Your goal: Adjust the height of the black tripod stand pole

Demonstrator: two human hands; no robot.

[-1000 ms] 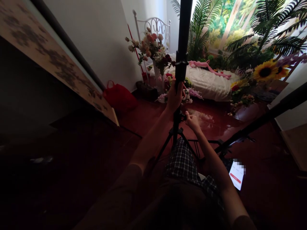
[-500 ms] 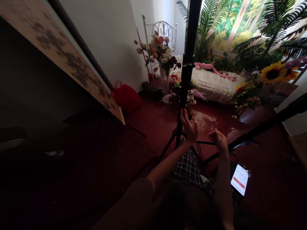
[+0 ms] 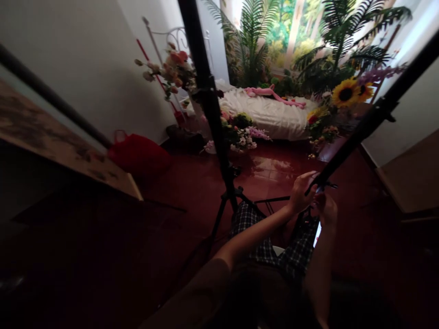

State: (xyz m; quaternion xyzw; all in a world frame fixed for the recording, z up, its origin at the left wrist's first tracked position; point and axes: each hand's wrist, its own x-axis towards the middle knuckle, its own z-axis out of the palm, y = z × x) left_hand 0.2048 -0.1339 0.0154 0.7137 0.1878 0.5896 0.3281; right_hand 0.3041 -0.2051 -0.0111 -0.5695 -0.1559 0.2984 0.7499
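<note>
Two black stands rise in front of me: one near the middle (image 3: 212,109) and one slanting up to the right (image 3: 363,123). My left hand (image 3: 302,192) is at the lower part of the right stand, its fingers closed around the pole. Just below and to the right of it, my right hand (image 3: 325,208) is held close to the same stand with its fingers bent together; what lies between them is too dark to make out. A lit phone (image 3: 317,234) rests on my checked-cloth leg (image 3: 298,249), partly hidden by my right forearm.
A red bag (image 3: 139,155) and a patterned panel (image 3: 68,146) stand on the left. Behind are flower bunches (image 3: 245,137), a white-covered bed (image 3: 267,114) with a pink soft toy (image 3: 274,95), sunflowers (image 3: 345,92) and palm plants. A wooden board (image 3: 411,173) is at the right.
My left hand has left the middle stand and moved right to the other stand. My right hand has come up beside it. The view has turned right, and the phone is now partly covered.
</note>
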